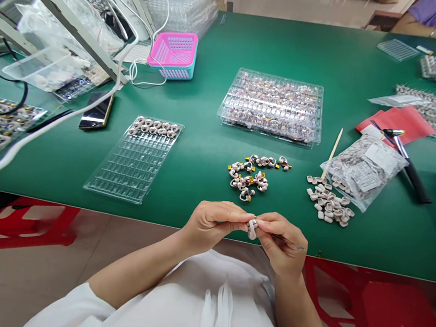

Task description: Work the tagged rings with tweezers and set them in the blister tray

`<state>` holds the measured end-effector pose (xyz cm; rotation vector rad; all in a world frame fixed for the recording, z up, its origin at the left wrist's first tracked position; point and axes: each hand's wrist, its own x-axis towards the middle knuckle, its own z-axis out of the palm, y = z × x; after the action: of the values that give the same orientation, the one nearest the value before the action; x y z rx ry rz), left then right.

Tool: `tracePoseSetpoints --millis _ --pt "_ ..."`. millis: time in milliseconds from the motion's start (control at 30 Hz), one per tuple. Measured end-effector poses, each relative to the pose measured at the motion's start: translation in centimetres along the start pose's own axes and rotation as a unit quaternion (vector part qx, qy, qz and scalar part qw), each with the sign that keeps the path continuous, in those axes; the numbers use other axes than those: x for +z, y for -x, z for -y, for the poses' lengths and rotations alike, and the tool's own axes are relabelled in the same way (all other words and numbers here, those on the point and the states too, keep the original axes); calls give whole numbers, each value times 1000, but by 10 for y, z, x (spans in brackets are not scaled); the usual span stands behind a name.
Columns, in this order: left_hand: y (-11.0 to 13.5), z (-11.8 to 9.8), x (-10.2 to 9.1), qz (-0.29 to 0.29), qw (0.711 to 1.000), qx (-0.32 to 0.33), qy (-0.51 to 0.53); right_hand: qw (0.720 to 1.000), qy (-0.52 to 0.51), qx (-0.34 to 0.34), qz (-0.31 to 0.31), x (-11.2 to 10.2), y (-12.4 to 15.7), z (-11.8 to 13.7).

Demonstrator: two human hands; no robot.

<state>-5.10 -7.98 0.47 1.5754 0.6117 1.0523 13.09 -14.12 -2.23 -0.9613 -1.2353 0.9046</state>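
Just in front of the table's near edge, my left hand (213, 221) and my right hand (283, 240) meet, fingertips pinched on one small beige-and-silver curved part (252, 228). A thin metal tool (291, 242), its kind unclear, lies under the fingers of my right hand. Beyond my hands is a loose group of similar curved parts with orange tabs (247, 179). To the right lies a heap of small beige caps (331, 204). On the left, a clear compartment tray (126, 160) carries several finished-looking beige pieces (154, 127) in its far rows.
Stacked clear trays full of parts (272, 107) stand mid-table. At right are a bag of caps (366, 166), a wooden stick (332, 152) and a black-handled tool (411, 173). A phone (96, 111), pink basket (174, 53) and white cable (53, 128) are left. Another person's arm (431, 30) rests far right.
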Motion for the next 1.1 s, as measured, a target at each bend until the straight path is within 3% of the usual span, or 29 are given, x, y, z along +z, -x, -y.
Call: tracePoseSetpoints --millis 233,500,800,1100 --pt "-1 2 -1 6 999 -14 32 998 65 -8 2 0 1 3" --pt "1 5 2 -16 998 -25 51 1000 30 -1 -9 3 4 -2" --pt "0 5 1 14 999 51 13 999 -28 36 -6 6 4 4" --pt "-5 -3 -2 38 997 64 -9 993 -83 78 -4 7 3 3"
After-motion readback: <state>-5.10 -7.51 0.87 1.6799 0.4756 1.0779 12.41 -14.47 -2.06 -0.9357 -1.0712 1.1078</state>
